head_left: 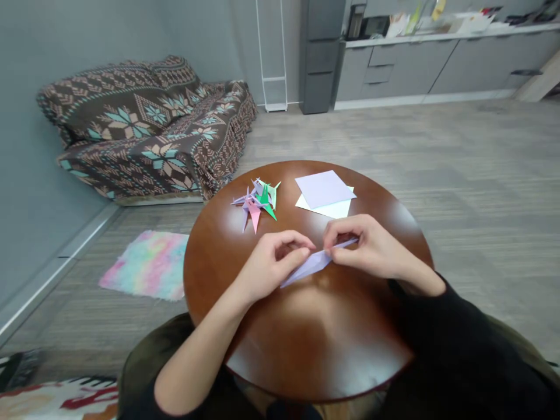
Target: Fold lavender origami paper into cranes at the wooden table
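A narrow piece of folded lilac origami paper lies slantwise between my hands, just over the round table. My left hand pinches it along its upper edge, thumb and forefinger near its middle. Thumb and fingers of my right hand grip the right part, and a thin tip pokes out beyond them. Behind my left hand stands a cluster of folded paper cranes in pink, green, lilac and pale green. Behind my right hand lie flat paper sheets, lilac on top of white.
A sofa under a patterned cover stands at the back left. On the floor left of the table is a fluffy pastel mat. Grey kitchen cabinets and a tall grey fridge line the far wall.
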